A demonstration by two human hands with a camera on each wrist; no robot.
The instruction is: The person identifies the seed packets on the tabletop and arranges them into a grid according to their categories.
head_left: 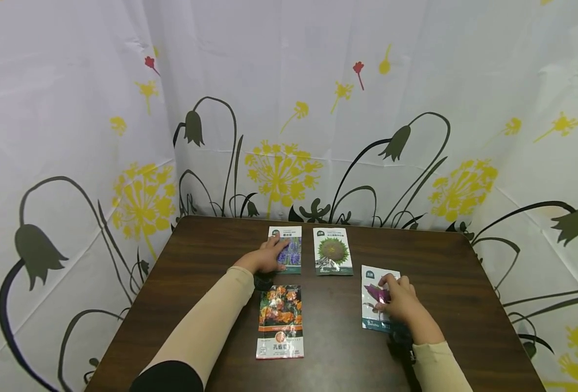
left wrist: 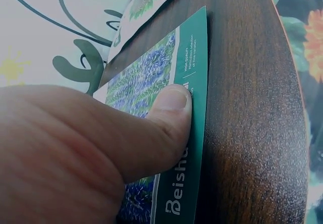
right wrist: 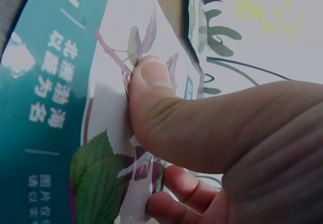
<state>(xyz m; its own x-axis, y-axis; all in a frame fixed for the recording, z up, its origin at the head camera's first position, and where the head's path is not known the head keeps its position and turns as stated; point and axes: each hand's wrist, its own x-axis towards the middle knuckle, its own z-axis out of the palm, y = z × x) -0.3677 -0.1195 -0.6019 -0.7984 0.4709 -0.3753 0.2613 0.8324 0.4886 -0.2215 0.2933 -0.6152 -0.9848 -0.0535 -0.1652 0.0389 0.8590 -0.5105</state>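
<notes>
My left hand (head_left: pixel 264 257) rests with spread fingers on a seed packet (head_left: pixel 295 248) with purple-blue flower spikes, lying at the back of the table. In the left wrist view the thumb (left wrist: pixel 169 105) lies across that packet's green end strip. Farther right, my right hand (head_left: pixel 401 299) pinches the face of a white seed packet (head_left: pixel 370 311) with a purple plant picture. The right wrist view has this packet (right wrist: pixel 55 148) close up, creased between the thumb (right wrist: pixel 151 98) and curled fingertips.
A seed packet with a green spiky round flower (head_left: pixel 333 251) lies between the two hands at the back. An orange-flower seed packet (head_left: pixel 280 321) lies nearer, below the left hand. The dark wooden table (head_left: pixel 338 332) meets a flower-printed curtain (head_left: pixel 279 71) behind.
</notes>
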